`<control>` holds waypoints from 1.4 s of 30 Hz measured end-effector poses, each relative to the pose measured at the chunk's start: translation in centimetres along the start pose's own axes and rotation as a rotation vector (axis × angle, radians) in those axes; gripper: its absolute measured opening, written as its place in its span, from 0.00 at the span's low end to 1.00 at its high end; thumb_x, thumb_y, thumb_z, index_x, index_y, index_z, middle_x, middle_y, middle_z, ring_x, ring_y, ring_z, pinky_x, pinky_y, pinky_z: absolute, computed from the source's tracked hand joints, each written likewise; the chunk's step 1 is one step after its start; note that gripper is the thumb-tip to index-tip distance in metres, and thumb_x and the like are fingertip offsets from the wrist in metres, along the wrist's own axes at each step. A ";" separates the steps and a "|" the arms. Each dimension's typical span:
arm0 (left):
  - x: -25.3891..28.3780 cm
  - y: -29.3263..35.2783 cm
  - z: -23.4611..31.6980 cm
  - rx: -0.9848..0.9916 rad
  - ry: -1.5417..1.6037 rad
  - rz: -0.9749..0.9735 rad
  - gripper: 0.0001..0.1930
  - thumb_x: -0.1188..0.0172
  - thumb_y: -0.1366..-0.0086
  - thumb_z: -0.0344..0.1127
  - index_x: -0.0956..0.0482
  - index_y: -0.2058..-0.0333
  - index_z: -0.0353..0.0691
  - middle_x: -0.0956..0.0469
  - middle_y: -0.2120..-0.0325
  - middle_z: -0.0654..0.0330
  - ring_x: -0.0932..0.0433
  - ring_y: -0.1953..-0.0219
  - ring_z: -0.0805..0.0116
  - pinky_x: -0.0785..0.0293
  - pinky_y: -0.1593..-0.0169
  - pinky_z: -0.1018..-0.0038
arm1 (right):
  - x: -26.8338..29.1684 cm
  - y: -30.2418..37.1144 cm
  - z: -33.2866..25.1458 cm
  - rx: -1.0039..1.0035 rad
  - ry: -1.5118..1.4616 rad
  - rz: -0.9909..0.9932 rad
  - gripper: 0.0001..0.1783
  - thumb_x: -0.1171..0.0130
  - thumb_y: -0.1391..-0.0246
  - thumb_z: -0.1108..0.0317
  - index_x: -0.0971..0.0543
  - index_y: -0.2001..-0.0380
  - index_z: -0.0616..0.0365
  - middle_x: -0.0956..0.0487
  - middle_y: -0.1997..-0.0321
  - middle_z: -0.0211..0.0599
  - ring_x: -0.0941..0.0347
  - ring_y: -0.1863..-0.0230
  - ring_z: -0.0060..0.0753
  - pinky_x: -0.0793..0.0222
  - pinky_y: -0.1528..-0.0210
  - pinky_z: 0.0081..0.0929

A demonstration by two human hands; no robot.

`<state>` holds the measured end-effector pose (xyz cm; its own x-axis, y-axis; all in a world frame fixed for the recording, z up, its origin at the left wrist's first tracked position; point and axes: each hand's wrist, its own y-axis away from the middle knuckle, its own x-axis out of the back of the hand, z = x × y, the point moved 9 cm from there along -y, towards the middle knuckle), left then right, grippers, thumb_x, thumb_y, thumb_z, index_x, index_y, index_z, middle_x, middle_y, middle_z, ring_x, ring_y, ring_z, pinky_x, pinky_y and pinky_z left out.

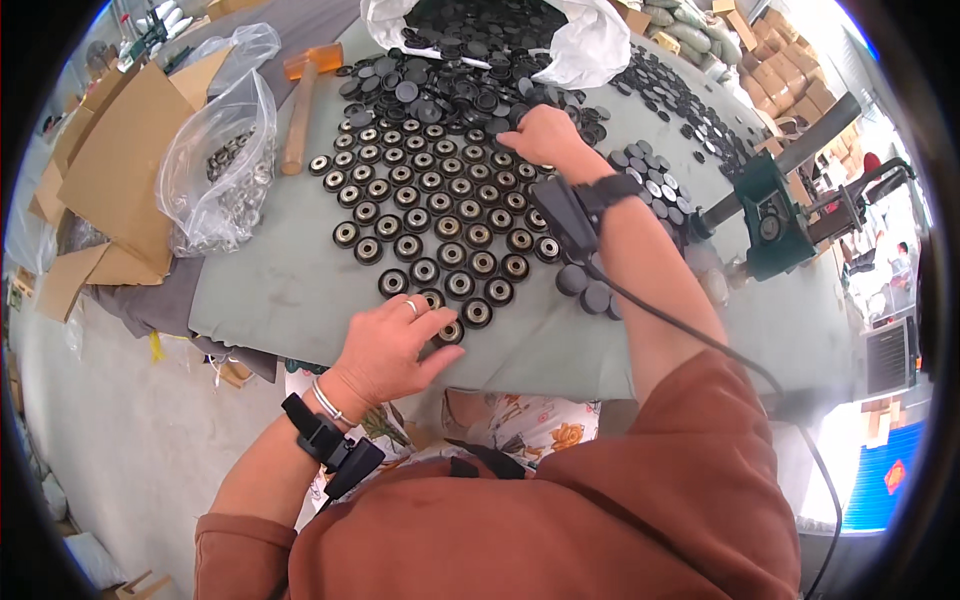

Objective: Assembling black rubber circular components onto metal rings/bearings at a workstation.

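My left hand [395,345] lies at the near edge of a group of black wheels with metal bearing centres [460,235]. Its fingers are apart, and index finger and thumb are beside the nearest wheel [449,331]. Farther off, my right hand [548,138] reaches to the border between those wheels and a heap of loose black round caps [450,95]. Its fingers are curled together with the thumb toward the left; what they hold, if anything, is hidden. The wheels stand in rough rows, bearings facing up. Each wrist wears a strapped black device.
A wooden-handled mallet [297,125] lies at left, beside a clear bag of small metal parts [225,170] and an open carton [120,170]. A white sack [590,40] spills caps at the back. A dark green press [770,215] stands right; a cable [690,325] crosses my right arm.
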<state>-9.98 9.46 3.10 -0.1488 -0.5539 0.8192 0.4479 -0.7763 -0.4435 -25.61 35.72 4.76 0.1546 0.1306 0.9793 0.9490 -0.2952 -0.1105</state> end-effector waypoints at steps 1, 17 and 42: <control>-0.2 -0.1 -0.3 0.017 -0.007 -0.020 0.17 0.33 0.51 0.42 0.24 0.63 0.46 0.27 0.72 0.63 0.25 0.69 0.64 0.26 0.72 0.70 | -0.8 -0.7 0.1 -0.029 0.009 0.001 0.24 0.36 0.57 0.49 0.19 0.74 0.65 0.20 0.69 0.52 0.23 0.63 0.51 0.28 0.57 0.36; -0.6 0.0 -1.3 0.080 0.096 0.056 0.17 0.32 0.53 0.40 0.23 0.64 0.45 0.29 0.76 0.63 0.26 0.70 0.63 0.29 0.72 0.69 | 1.6 21.6 -5.7 0.253 -0.421 0.368 0.11 0.38 0.56 0.72 0.20 0.65 0.59 0.21 0.66 0.41 0.24 0.66 0.43 0.27 0.63 0.30; -0.5 -0.3 -1.8 0.123 0.172 0.065 0.18 0.30 0.57 0.37 0.22 0.65 0.42 0.28 0.76 0.63 0.27 0.74 0.62 0.31 0.73 0.70 | -0.1 23.2 -7.7 0.514 -0.023 0.310 0.16 0.42 0.60 0.77 0.24 0.62 0.67 0.27 0.60 0.41 0.30 0.62 0.39 0.34 0.62 0.34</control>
<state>-11.59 9.45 2.12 -0.2595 -0.6530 0.7115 0.5645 -0.7004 -0.4369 -5.70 21.58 3.38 0.4462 0.1338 0.8849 0.8690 0.1716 -0.4641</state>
